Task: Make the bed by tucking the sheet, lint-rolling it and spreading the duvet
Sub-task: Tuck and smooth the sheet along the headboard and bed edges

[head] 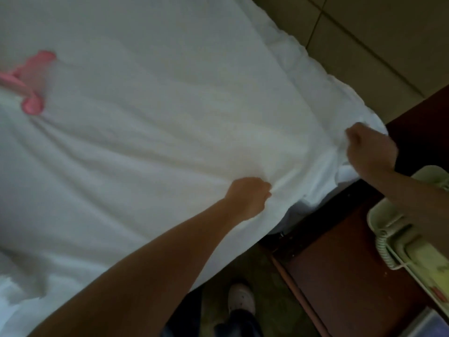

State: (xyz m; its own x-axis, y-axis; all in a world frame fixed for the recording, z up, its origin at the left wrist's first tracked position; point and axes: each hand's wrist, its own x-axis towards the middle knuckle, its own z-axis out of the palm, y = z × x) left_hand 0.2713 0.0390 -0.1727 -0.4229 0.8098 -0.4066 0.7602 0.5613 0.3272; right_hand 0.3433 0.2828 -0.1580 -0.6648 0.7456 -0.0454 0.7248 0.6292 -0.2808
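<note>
Both hands are on the white sheet [158,117] at the corner of the bed [299,49] nearest the nightstand [340,263]. The left hand [250,195] is curled tight by the near edge, with a bunch of cloth pinched in its fingers and creases fanning away from it across the bed. The right hand [371,147] is a closed fist right at the corner, clamped on the sheet's loose end, and white folds spill out above and below the knuckles. The two hands are apart, with a stretch of rumpled sheet between them, hanging over the bed's side. Far over towards the left edge, well away from both hands, a pink lint roller [26,90] lies on the sheet, blurred. On the nightstand, just beside the right forearm, sits a cream telephone [401,227] with a coiled cord. Down on the floor, by the near edge, there is one white shoe [241,297].
</note>
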